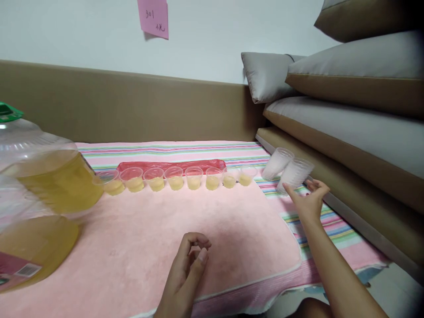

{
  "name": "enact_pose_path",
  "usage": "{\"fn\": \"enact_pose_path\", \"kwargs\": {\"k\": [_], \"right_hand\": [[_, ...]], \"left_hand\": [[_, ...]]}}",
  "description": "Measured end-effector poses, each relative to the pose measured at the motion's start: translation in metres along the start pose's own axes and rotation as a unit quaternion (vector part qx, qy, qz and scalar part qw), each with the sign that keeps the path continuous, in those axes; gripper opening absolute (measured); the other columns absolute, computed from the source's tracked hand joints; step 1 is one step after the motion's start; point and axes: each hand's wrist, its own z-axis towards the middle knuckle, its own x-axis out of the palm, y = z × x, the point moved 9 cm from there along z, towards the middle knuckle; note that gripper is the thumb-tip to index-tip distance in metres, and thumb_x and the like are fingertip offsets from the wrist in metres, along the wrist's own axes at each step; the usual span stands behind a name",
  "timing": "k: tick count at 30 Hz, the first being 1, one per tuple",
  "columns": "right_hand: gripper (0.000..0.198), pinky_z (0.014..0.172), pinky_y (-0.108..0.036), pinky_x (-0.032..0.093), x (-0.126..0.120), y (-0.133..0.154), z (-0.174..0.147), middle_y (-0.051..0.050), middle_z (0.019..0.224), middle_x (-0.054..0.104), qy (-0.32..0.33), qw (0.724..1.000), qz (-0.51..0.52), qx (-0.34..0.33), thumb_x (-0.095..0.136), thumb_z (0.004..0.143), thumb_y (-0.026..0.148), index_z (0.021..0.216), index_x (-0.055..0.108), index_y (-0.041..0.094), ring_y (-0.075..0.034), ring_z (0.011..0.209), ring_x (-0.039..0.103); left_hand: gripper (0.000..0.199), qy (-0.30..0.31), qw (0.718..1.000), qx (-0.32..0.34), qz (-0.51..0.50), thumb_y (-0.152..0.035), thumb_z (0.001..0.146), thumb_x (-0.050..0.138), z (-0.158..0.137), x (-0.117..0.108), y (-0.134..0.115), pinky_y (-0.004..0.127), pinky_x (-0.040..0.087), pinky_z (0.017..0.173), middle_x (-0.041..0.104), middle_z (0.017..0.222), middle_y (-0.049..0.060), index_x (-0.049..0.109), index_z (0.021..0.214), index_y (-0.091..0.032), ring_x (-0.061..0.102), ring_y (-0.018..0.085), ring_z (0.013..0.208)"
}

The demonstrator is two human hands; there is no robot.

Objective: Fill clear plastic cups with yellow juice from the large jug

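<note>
My right hand (309, 201) is at the nearer stack of clear plastic cups (296, 173), its thumb at the lower end of the stack and its fingers spread to the right. A second cup stack (277, 163) leans just behind it. Loosely curled, my left hand (188, 269) hovers over the pink towel (142, 247) with a gap between thumb and fingers and nothing visible in it. Several clear cups with yellow liquid (176, 182) stand in a row across the towel's far side.
Two large jugs of yellow liquid (62, 181) are at the left, one partly hidden. A red plastic bag (172, 165) lies behind the cup row. Stacked cushions (351, 119) border the right side. A pink note (153, 17) is on the wall.
</note>
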Motion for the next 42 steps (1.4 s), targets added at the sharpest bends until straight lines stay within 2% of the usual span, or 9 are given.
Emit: {"fn": "enact_pose_path", "kwargs": {"k": [4, 13, 18, 22, 29, 34, 37, 42], "right_hand": [[0.107, 0.108, -0.053, 0.046, 0.003, -0.006, -0.001, -0.023, 0.131, 0.059, 0.002, 1.0, 0.006, 0.028, 0.086, 0.052, 0.081, 0.126, 0.035, 0.022, -0.038, 0.127, 0.058], [0.102, 0.106, -0.056, 0.046, 0.006, -0.005, 0.0, -0.021, 0.128, 0.06, -0.001, 1.0, 0.008, 0.029, 0.084, 0.055, 0.081, 0.123, 0.035, 0.023, -0.039, 0.125, 0.059], [0.095, 0.105, -0.054, 0.045, 0.009, -0.011, 0.001, -0.019, 0.123, 0.06, 0.003, 0.999, 0.01, 0.039, 0.088, 0.057, 0.069, 0.122, 0.036, 0.024, -0.04, 0.121, 0.06], [0.086, 0.097, -0.049, 0.049, 0.01, -0.013, 0.003, -0.016, 0.116, 0.061, 0.003, 0.999, 0.014, 0.05, 0.095, 0.06, 0.055, 0.117, 0.038, 0.025, -0.039, 0.114, 0.062], [0.088, 0.093, -0.053, 0.048, 0.003, -0.001, -0.001, -0.019, 0.118, 0.062, -0.024, 0.998, 0.029, 0.048, 0.093, 0.056, 0.059, 0.117, 0.039, 0.025, -0.041, 0.112, 0.062], [0.089, 0.093, -0.051, 0.052, -0.011, 0.036, -0.016, -0.016, 0.124, 0.06, -0.019, 0.998, 0.058, 0.024, 0.09, 0.06, 0.065, 0.121, 0.038, 0.027, -0.036, 0.113, 0.062], [0.09, 0.098, -0.052, 0.053, -0.015, 0.077, -0.028, -0.015, 0.132, 0.057, 0.006, 0.996, 0.09, -0.017, 0.087, 0.067, 0.067, 0.13, 0.036, 0.026, -0.034, 0.121, 0.059], [0.092, 0.099, -0.049, 0.053, 0.001, 0.151, -0.069, -0.016, 0.144, 0.044, 0.068, 0.981, 0.152, -0.1, 0.087, 0.077, 0.052, 0.145, 0.031, 0.026, -0.03, 0.127, 0.054]], "left_hand": [[0.043, 0.004, 1.0, -0.007, 0.001, -0.068, 0.098, 0.06, -0.001, 0.001, 0.001, 0.034, 0.042, 0.088, 0.06, 0.104, 0.004, 0.064, 0.106, -0.026, 0.055, 0.024, 0.099], [0.044, 0.008, 1.0, -0.016, -0.001, -0.07, 0.097, 0.06, -0.002, 0.004, -0.002, 0.034, 0.042, 0.088, 0.059, 0.103, 0.003, 0.062, 0.106, -0.027, 0.054, 0.022, 0.097], [0.043, 0.008, 1.0, -0.008, 0.0, -0.068, 0.098, 0.06, -0.002, 0.004, -0.001, 0.034, 0.044, 0.089, 0.059, 0.104, 0.004, 0.064, 0.107, -0.026, 0.055, 0.023, 0.098], [0.042, 0.012, 1.0, -0.009, -0.003, -0.067, 0.098, 0.06, -0.001, 0.004, 0.0, 0.034, 0.041, 0.086, 0.061, 0.105, 0.004, 0.063, 0.106, -0.026, 0.054, 0.023, 0.096], [0.043, 0.019, 1.0, -0.013, -0.008, -0.067, 0.098, 0.061, 0.0, 0.003, 0.001, 0.034, 0.041, 0.085, 0.06, 0.107, 0.005, 0.063, 0.107, -0.025, 0.053, 0.023, 0.096], [0.042, 0.017, 1.0, -0.014, -0.008, -0.067, 0.098, 0.061, 0.0, 0.003, -0.003, 0.033, 0.041, 0.084, 0.061, 0.109, 0.005, 0.063, 0.108, -0.026, 0.054, 0.023, 0.098], [0.041, 0.022, 1.0, -0.004, -0.006, -0.066, 0.098, 0.061, 0.0, 0.002, -0.007, 0.034, 0.042, 0.084, 0.058, 0.104, 0.004, 0.063, 0.107, -0.026, 0.054, 0.022, 0.097], [0.037, 0.008, 0.999, 0.029, 0.014, -0.06, 0.1, 0.062, 0.01, -0.015, -0.01, 0.035, 0.045, 0.086, 0.06, 0.106, 0.005, 0.063, 0.113, -0.026, 0.057, 0.024, 0.1]]}}
